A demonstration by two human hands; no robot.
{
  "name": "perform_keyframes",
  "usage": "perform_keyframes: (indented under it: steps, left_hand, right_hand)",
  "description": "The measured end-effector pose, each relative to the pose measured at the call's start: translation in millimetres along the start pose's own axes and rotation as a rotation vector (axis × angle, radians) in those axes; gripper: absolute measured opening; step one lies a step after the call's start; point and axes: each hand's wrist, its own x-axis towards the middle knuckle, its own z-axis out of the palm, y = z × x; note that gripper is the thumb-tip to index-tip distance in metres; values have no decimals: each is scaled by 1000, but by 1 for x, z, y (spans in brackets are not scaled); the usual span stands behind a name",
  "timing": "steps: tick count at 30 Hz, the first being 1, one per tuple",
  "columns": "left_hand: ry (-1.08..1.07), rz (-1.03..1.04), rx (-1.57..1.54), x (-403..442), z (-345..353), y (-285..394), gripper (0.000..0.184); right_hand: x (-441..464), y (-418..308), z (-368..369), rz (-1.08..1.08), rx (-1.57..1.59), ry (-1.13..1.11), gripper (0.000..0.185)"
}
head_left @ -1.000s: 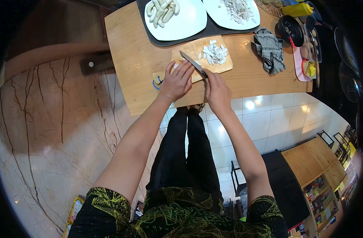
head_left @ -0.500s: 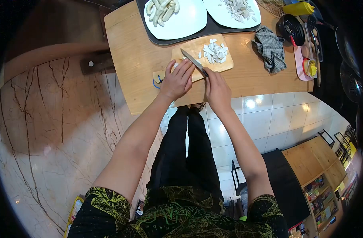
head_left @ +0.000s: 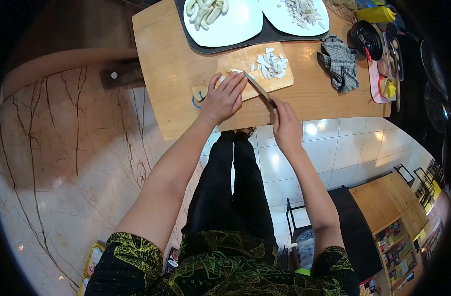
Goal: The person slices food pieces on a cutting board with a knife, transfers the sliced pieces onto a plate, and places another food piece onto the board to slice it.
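Viewing remotely, I take the board (head_left: pixel 230 61) as reference; it lies on the desk (head_left: pixel 161 64). My right hand (head_left: pixel 286 126) is just off the board's near edge, fingers closed about the handle of the knife (head_left: pixel 258 88). The blade slants across that edge, its tip beside the other hand's fingertips; whether it touches them I cannot tell.

My left hand (head_left: pixel 223 102) lies over the board's left part, fingers close together, thumb apart. A white piece (head_left: pixel 237 70) shows past those fingertips; whether they pinch or merely press it, I cannot tell. Cut slices (head_left: pixel 272 65) lie loose on the board's right half. Beyond the board, a tray (head_left: pixel 206 50) carries two plates (head_left: pixel 242 29), one with whole lengths (head_left: pixel 205 14), one with further slices. A cloth (head_left: pixel 340 64) lies right of the board.

Finding: I judge slicing to be the step in hand, and part done, since whole lengths lie uncut. The next stroke calls, in my view, for the edge to be set squarely over the white piece and the left fingertips curled back; as placed, the tip could nick them.
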Motion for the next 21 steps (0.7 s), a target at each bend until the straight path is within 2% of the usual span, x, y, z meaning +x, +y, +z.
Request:
perform_keyframes:
  steps: [9,18,21]
  left_hand:
    - [21,8,-4,0,2,0,54]
    - [16,-1,-6,1,1,0,56]
    - [19,5,1,0,1,0,56]
  right_hand:
    - [45,-22,41,-36,-35,88,30]
    - [8,2,16,-60,2,91,33]
    - [-2,7,9,-2,5,24,36]
